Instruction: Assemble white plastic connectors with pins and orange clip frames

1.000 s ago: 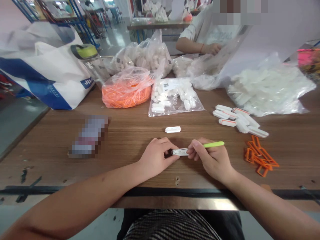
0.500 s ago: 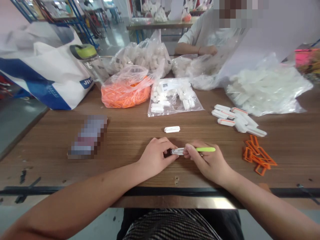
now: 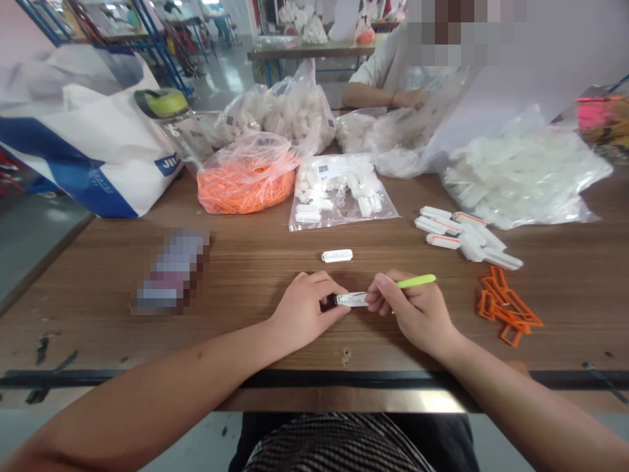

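My left hand (image 3: pixel 310 303) pinches the left end of a small white plastic piece (image 3: pixel 352 299) between thumb and fingers, low over the table. Dark marks or slots run along its face. In my right hand (image 3: pixel 410 314) is a slim tool with a yellow-green handle (image 3: pixel 417 281), gripped like a pen. Its thin tip seems to lie along the white piece, but I cannot make out its shape. Behind my hands lies a second white plastic piece (image 3: pixel 337 255). Several orange rectangular frames (image 3: pixel 506 305) are to the right of my right hand.
White pieces, some orange-edged (image 3: pixel 466 236), lie at right before a bag of translucent parts (image 3: pixel 525 174). Ahead are a bag of orange parts (image 3: pixel 246 180) and a flat bag of white pieces (image 3: pixel 339 190). A blurred phone-like object (image 3: pixel 171 269) and bottle (image 3: pixel 181 124) are left. A person sits opposite.
My right hand has shifted slightly right along the white piece, baring more of it, and the tool's handle has tipped upward. My left hand keeps its hold.
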The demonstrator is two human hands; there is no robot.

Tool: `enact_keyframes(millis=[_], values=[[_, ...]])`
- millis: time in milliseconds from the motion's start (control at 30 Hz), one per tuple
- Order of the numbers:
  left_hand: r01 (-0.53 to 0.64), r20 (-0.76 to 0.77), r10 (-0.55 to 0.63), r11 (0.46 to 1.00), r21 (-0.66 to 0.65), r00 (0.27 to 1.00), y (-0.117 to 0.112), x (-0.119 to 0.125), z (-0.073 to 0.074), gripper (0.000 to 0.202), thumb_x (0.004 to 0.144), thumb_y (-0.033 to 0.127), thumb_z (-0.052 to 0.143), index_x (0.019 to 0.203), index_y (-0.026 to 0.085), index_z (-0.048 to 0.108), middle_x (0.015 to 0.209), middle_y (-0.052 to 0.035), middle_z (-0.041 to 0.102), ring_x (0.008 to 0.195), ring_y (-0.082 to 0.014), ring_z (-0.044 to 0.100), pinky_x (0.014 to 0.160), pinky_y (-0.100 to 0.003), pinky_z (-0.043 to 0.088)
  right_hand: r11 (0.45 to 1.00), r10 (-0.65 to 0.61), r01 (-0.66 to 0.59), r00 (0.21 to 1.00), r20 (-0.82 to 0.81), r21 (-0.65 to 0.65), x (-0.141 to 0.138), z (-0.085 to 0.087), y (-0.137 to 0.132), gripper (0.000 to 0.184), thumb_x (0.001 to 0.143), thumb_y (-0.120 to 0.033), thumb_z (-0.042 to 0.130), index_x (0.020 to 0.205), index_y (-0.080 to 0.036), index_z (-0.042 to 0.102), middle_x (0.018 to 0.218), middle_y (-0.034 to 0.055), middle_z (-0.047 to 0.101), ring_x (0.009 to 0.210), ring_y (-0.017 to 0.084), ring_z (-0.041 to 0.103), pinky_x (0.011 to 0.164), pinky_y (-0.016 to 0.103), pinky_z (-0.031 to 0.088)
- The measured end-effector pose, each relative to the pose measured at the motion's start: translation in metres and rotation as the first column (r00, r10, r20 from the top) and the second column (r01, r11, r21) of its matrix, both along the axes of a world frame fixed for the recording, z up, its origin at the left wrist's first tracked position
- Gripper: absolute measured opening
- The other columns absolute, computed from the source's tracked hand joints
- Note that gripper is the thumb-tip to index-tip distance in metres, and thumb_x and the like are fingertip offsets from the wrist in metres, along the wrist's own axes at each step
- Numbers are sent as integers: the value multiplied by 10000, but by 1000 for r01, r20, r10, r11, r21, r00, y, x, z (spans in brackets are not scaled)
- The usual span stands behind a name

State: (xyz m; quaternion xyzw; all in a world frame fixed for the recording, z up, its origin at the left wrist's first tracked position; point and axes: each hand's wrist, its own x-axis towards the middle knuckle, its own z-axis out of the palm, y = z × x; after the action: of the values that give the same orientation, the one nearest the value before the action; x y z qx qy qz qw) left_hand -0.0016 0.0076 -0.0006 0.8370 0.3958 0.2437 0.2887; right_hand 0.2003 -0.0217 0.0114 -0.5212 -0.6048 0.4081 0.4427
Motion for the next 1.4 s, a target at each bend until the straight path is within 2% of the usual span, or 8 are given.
enact_keyframes(millis=[300,600,767,867,1167,1400], values=[[-7,-3,7,1000,-7,1000,-1,0,2,83,823,261,690,898,228,704,787,18,656,677,-136,571,723,-336,380,1000,-7,9,996,84,-19,-1,0,1,396,943,-398,488,670,-164,654,635,39,667,504,111,620,451,222,498],[-17,33,18,999,-44,999,1,2,2,100,819,266,700,912,238,720,765,26,647,634,-121,556,711,-337,376,987,33,-87,936,352,139,-3,4,-4,357,963,-323,458,680,-190,631,641,27,669,601,138,637,587,275,508],[-6,15,6,1000,-12,1000,0,1,1,87,820,253,696,903,232,709,763,24,636,651,-126,556,710,-335,374,996,6,-15,994,113,82,0,-1,-2,348,957,-358,479,712,-177,646,653,28,669,532,117,628,489,239,502],[-2,6,2,1000,-12,1000,0,0,1,90,826,267,689,909,234,704,773,24,636,657,-128,555,720,-336,383,998,-16,13,999,50,58,1,-3,-1,349,956,-361,487,712,-172,648,652,28,665,523,110,625,477,225,504],[11,7,-10,1000,-13,1000,1,0,0,80,836,245,689,911,220,701,783,29,624,689,-124,558,729,-330,376,999,7,-11,996,88,43,0,-3,2,381,959,-371,484,687,-167,655,652,30,663,524,108,631,478,216,500],[-10,15,10,999,-35,1000,0,1,3,82,816,228,705,898,223,711,761,29,626,670,-125,557,720,-327,368,992,55,-78,974,222,97,1,1,0,355,959,-349,480,700,-173,647,636,23,668,548,121,640,524,233,505]])
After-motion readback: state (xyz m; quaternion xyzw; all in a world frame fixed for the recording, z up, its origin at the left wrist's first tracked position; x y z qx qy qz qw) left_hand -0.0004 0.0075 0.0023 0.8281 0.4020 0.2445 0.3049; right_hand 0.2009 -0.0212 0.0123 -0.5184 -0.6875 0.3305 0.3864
